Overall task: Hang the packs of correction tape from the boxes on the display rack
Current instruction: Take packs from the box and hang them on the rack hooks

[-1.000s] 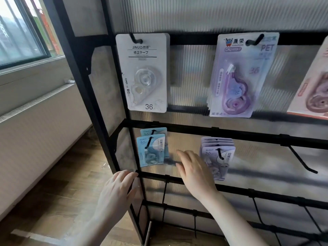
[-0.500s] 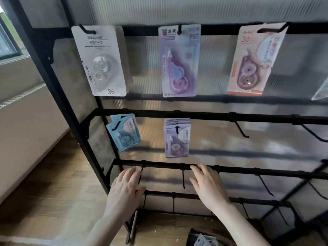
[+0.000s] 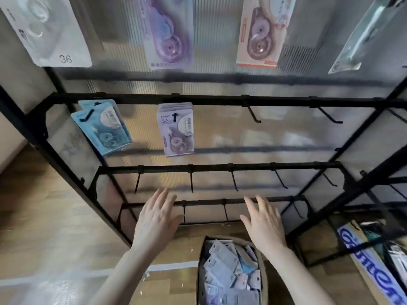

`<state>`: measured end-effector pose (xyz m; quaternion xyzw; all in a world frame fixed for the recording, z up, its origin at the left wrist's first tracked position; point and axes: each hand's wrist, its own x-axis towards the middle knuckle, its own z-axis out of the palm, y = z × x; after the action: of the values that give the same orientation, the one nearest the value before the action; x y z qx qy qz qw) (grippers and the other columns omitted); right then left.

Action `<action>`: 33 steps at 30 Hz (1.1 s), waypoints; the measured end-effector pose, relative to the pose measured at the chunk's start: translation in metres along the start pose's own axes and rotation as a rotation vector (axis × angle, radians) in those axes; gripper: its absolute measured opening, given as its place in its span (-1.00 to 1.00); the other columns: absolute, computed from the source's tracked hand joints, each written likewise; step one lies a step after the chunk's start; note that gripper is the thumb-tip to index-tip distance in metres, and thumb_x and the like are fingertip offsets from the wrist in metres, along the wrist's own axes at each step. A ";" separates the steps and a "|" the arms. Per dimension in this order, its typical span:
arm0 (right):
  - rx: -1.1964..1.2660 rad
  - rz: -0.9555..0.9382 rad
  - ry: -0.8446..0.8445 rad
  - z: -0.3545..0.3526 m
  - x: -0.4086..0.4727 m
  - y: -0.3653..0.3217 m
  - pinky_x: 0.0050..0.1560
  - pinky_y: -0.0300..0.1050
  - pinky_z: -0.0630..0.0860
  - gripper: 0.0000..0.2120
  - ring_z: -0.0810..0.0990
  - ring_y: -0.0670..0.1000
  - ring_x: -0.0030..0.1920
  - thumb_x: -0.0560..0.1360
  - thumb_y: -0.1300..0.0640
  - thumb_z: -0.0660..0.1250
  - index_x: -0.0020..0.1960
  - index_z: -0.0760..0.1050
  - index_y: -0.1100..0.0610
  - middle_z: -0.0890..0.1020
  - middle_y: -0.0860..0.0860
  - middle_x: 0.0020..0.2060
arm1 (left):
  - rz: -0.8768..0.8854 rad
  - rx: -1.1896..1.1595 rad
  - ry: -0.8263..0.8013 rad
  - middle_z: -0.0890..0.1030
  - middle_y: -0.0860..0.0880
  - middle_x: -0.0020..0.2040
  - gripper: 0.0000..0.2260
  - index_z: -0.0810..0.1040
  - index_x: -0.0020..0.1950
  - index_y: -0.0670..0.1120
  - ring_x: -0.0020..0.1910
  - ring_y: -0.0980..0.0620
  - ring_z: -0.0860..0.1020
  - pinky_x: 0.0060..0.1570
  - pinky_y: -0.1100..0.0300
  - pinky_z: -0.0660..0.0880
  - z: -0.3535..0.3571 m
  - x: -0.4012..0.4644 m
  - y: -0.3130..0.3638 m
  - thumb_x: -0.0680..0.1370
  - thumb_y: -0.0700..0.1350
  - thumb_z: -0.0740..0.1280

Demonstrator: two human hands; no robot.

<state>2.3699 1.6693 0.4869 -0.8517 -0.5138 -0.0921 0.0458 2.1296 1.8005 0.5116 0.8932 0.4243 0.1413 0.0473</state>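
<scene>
head view: both hands empty with fingers spread, left hand (image 3: 156, 219) and right hand (image 3: 265, 223) held above the brown cardboard box (image 3: 263, 264) of loose grey-lilac correction tape packs (image 3: 229, 274), just before the black metal display rack (image 3: 220, 100).

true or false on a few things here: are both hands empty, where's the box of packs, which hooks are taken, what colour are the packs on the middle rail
1. Both hands hold a pack. False: the left hand and the right hand are open and empty, fingers spread.
2. A box of packs sits on the floor below the hands. True.
3. The blue packs and the purple packs hang on the same rail. True.
4. Every hook on that rail is filled. False: the bare hook to the right of the purple packs carries nothing.
5. The rail just above the hands is full of packs. False: its hooks hang bare.
</scene>
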 end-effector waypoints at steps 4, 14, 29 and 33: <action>0.045 0.045 -0.074 0.014 -0.010 0.040 0.00 0.16 0.55 -0.48 0.61 0.23 0.05 0.31 -0.02 0.51 0.21 0.54 0.14 0.59 0.23 0.12 | -0.066 -0.036 -0.068 0.46 -0.15 0.34 -0.53 0.49 0.29 -0.11 0.37 -0.16 0.37 0.24 -0.07 0.39 0.027 0.001 0.037 0.47 0.13 0.30; 0.087 0.016 -0.276 0.120 -0.037 0.176 0.18 0.21 0.43 -0.43 0.47 0.31 0.25 0.37 0.01 0.47 0.31 0.45 0.19 0.48 0.31 0.25 | -0.195 -0.088 -0.314 0.12 -0.04 0.52 -0.40 0.15 0.50 0.01 0.52 -0.02 0.01 0.45 0.09 -0.02 0.156 -0.010 0.156 0.54 0.27 0.05; 0.129 -0.042 -0.719 0.378 -0.100 0.197 0.45 0.07 0.08 -0.44 0.12 0.20 0.48 0.59 -0.01 0.14 0.50 0.08 0.18 0.14 0.24 0.47 | -0.325 -0.036 -0.673 -0.03 -0.03 0.55 -0.38 -0.06 0.54 0.02 0.52 0.01 -0.12 0.45 0.10 -0.13 0.431 -0.072 0.114 0.57 0.20 0.08; 0.121 -0.068 -0.800 0.429 -0.105 0.188 0.47 0.03 0.03 -0.42 0.06 0.16 0.50 0.59 -0.01 0.11 0.51 0.01 0.20 0.10 0.20 0.49 | -0.315 -0.044 -0.741 -0.11 -0.02 0.55 -0.37 -0.15 0.53 0.03 0.51 0.02 -0.16 0.44 0.13 -0.18 0.486 -0.077 0.103 0.58 0.20 0.06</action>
<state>2.5351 1.5644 0.0484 -0.7987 -0.5235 0.2753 -0.1109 2.3023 1.6930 0.0515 0.8065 0.5071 -0.1902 0.2373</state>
